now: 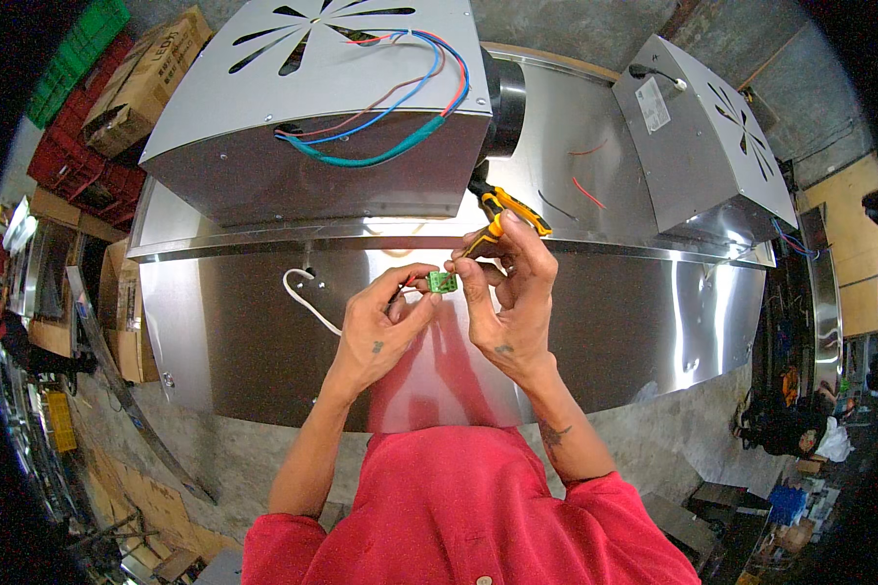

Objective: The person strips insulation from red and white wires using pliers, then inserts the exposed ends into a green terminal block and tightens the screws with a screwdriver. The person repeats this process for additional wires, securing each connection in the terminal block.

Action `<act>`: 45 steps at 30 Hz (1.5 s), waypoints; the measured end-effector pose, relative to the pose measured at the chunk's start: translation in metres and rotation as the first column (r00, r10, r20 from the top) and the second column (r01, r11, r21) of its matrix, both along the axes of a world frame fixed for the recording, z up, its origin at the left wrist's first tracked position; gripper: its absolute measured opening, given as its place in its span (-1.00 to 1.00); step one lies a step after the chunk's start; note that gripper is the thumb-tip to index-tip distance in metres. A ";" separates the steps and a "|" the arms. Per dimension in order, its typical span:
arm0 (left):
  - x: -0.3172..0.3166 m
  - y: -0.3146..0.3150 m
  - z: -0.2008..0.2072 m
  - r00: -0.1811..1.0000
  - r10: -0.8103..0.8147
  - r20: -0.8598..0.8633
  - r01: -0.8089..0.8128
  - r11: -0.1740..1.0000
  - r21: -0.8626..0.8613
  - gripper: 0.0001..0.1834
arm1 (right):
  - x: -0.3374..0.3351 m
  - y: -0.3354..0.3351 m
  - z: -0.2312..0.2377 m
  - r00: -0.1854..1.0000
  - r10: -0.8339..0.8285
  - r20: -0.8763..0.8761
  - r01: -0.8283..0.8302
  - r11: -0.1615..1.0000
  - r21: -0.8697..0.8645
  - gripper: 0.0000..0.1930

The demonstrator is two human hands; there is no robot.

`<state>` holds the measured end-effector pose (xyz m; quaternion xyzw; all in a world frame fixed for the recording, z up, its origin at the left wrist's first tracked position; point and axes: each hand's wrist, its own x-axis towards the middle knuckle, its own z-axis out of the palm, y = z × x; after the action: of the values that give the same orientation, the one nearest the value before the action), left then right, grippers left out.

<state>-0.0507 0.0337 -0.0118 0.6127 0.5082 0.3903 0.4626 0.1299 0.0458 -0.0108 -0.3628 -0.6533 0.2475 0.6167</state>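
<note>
Pinched in the fingers of my left hand (pixel 388 310) is a small green terminal block (pixel 442 283), with a short red wire showing at its left side. My right hand (pixel 513 292) is closed on a thin screwdriver (pixel 495 230) with a yellow and black handle; its shaft slants down toward the block. The fingers partly cover the tip, so I cannot tell whether it touches the terminal. Just beyond that hand, yellow-and-black pliers (pixel 529 216) lie on the steel surface. A white cable (pixel 300 300) comes out of a hole in the steel panel left of my left hand.
A large grey metal box (pixel 302 127) with blue, red and brown wires (pixel 439 93) stands far left, a black round duct (pixel 507 107) at its side. Another metal box (pixel 693 136) stands far right. Red wire scraps (pixel 587 193) lie between them. Cardboard boxes (pixel 146 83) sit beyond the left edge.
</note>
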 end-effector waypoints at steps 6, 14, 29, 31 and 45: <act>-0.002 0.001 -0.002 1.000 -0.023 -0.019 0.023 1.000 -0.004 -0.62 | 0.004 0.001 0.000 0.998 0.021 0.066 -0.022 0.999 0.024 -0.32; 0.000 -0.001 0.003 1.000 -0.014 -0.018 0.013 0.999 -0.030 -0.63 | 0.018 0.006 0.001 0.969 0.209 0.130 -0.215 0.976 0.031 -0.36; -0.002 0.000 -0.004 0.999 -0.020 0.026 0.019 0.999 0.044 -0.61 | 0.015 0.001 0.016 0.945 0.284 0.163 -0.291 0.956 0.023 -0.27; -0.001 0.000 -0.002 1.000 -0.024 0.004 0.024 0.999 0.040 -0.62 | 0.012 0.002 0.003 0.975 0.152 0.165 -0.167 0.982 0.085 -0.25; -0.002 0.000 -0.004 1.000 -0.019 -0.006 0.019 0.998 0.055 -0.61 | 0.019 0.005 0.008 0.974 0.165 0.158 -0.187 0.972 0.140 -0.28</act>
<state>-0.0530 0.0336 -0.0159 0.6308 0.4928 0.3981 0.4480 0.1491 0.0512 -0.0031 -0.2715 -0.7432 0.2230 0.5694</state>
